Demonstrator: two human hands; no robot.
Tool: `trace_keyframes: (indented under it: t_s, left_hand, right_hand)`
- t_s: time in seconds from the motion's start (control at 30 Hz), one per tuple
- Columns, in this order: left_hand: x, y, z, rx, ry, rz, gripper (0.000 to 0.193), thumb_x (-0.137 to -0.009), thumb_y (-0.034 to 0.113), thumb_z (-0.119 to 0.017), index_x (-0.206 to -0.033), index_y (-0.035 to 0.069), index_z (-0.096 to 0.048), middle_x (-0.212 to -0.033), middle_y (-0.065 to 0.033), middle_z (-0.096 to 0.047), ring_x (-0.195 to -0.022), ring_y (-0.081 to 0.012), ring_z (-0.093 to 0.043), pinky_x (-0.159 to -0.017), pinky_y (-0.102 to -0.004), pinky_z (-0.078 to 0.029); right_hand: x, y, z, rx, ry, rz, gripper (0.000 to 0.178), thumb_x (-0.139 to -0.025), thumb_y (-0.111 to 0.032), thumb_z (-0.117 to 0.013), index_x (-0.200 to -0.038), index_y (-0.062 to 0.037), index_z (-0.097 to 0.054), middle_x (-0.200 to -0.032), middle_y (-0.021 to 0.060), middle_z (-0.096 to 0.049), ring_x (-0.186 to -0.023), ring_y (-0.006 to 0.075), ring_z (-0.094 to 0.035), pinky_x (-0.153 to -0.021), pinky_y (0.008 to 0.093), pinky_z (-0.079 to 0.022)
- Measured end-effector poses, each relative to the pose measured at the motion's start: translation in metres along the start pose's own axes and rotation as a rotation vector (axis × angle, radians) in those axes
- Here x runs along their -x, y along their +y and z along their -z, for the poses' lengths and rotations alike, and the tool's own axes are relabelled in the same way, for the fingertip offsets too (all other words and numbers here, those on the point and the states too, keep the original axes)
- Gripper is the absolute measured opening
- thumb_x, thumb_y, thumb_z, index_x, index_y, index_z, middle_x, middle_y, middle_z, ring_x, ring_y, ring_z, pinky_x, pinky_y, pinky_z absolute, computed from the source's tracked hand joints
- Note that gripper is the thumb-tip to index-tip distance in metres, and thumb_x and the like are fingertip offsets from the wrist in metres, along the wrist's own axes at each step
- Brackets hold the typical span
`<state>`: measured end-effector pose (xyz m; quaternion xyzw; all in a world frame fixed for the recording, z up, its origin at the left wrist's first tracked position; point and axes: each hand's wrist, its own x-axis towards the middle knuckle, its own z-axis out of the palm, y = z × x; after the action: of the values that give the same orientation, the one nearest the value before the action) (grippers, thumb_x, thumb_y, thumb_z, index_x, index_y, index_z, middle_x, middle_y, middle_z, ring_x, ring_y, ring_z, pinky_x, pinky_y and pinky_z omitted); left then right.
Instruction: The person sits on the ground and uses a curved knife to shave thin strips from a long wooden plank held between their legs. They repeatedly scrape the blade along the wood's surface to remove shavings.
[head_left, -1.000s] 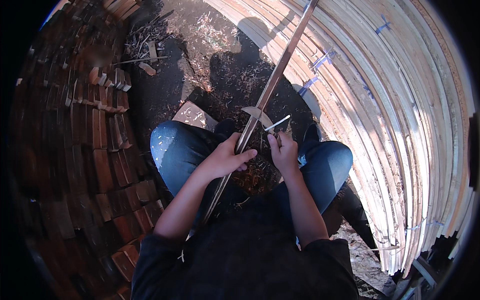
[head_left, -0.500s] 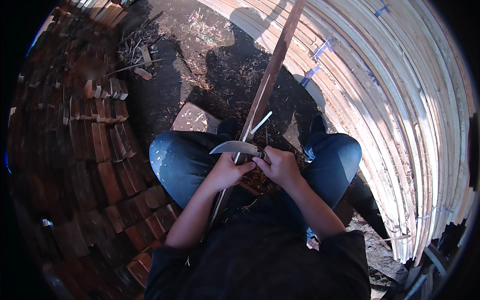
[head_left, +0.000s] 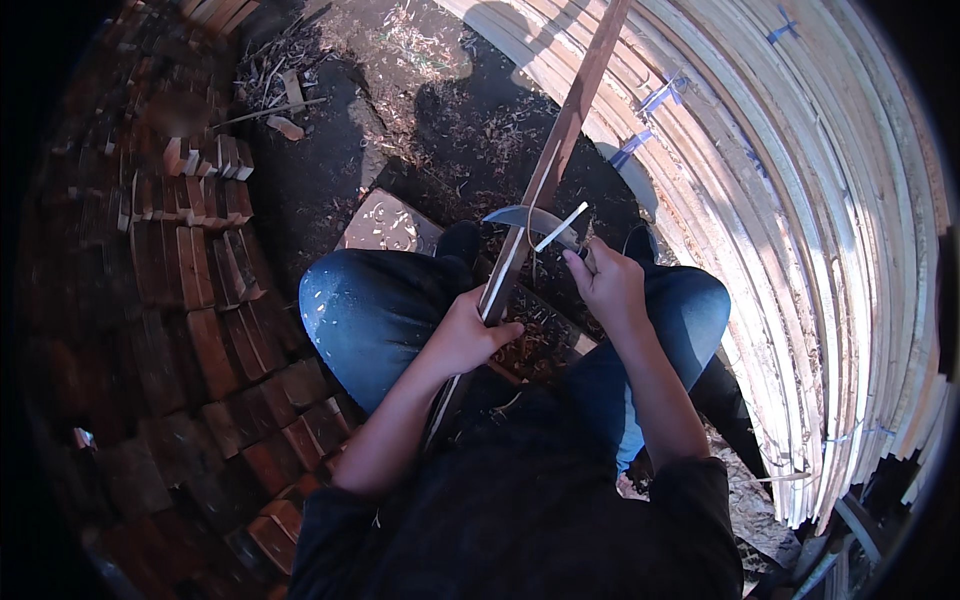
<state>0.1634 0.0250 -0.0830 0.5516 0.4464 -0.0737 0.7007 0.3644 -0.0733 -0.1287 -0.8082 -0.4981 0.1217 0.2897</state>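
A long dark-brown wooden strip [head_left: 575, 115] slants from my lap up to the far right, with a pale freshly cut line along its edge. My left hand [head_left: 463, 340] is wrapped round it between my knees, thumb toward the right. Farther along, my right hand [head_left: 612, 290] grips the handle of a curved knife [head_left: 512, 214]. The blade lies across the strip, its tip pointing left. A pale curl of shaving [head_left: 562, 226] stands at the blade, just short of my right hand; whether it is still joined to the strip I cannot tell.
Stacked brown wood pieces [head_left: 215, 350] fill the left side. Long pale strips [head_left: 800, 240], bundled with blue ties [head_left: 660, 96], curve along the right. A flat board [head_left: 385, 222] lies by my left foot. Shavings and scraps litter the dark ground.
My right hand has moved the knife away from my left hand, farther up the strip. The pale shaving now sits at the blade. My left hand keeps its hold on the strip.
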Motion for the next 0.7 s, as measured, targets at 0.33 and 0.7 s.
trace_keyframes:
  t_s: [0.33, 0.7]
  left_hand:
    - [-0.006, -0.012, -0.004, -0.052, 0.102, -0.308, 0.023, -0.077, 0.003, -0.074, -0.095, 0.003, -0.059, -0.068, 0.0016, -0.052, -0.051, -0.0076, -0.048, -0.045, -0.0254, -0.039]
    - [0.009, -0.004, -0.002, 0.084, 0.026, -0.103, 0.034, -0.077, 0.008, -0.075, -0.102, 0.0, -0.054, -0.07, -0.0002, -0.054, -0.048, -0.0067, -0.051, -0.039, -0.0225, -0.04]
  right_hand:
    - [0.038, -0.032, -0.021, -0.116, -0.136, 0.073, 0.039, -0.082, -0.035, -0.072, -0.069, -0.0057, -0.049, -0.058, 0.0095, -0.056, -0.05, 0.0292, -0.059, -0.044, 0.0387, -0.046]
    - [0.035, -0.029, -0.003, -0.114, -0.162, 0.114, 0.039, -0.083, -0.033, -0.072, -0.068, -0.0057, -0.049, -0.056, 0.0098, -0.054, -0.05, 0.0295, -0.059, -0.046, 0.0391, -0.046]
